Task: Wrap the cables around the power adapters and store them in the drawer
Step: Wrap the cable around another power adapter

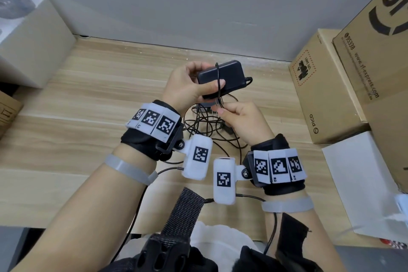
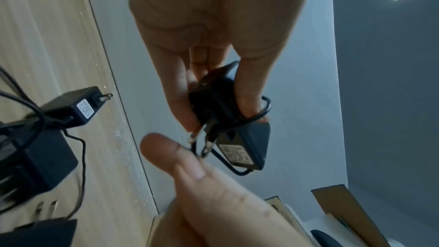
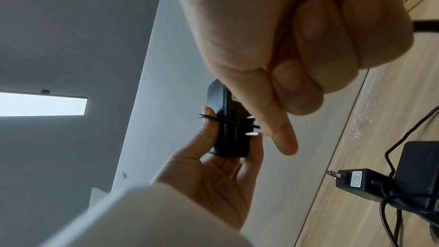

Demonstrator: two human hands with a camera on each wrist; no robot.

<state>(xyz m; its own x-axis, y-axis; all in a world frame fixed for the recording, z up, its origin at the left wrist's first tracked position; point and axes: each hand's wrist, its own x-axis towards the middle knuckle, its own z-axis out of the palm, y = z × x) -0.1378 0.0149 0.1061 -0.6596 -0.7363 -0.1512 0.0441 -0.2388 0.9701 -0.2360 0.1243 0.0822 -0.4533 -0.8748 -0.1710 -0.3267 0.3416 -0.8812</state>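
Observation:
My left hand point(image 1: 192, 83) grips a black power adapter point(image 1: 229, 75) above the wooden table point(image 1: 88, 99), thumb on its top face. A thin black cable point(image 1: 218, 73) loops once around the adapter's body. Just below it, my right hand point(image 1: 237, 117) pinches the cable near the adapter's two metal prongs. In the left wrist view the adapter point(image 2: 247, 138) hangs prongs-down with the cable around it. In the right wrist view the adapter point(image 3: 229, 131) sits between the left hand's fingers. More adapters with tangled cables point(image 1: 205, 123) lie on the table under my hands. No drawer is in view.
Cardboard boxes point(image 1: 326, 90) point(image 1: 379, 35) stand along the right side, with a flat white box point(image 1: 357, 183) in front of them. A white box point(image 1: 33, 40) stands at the left. A grey wall closes the table's far edge. A small adapter point(image 3: 363, 181) lies prongs toward the wall.

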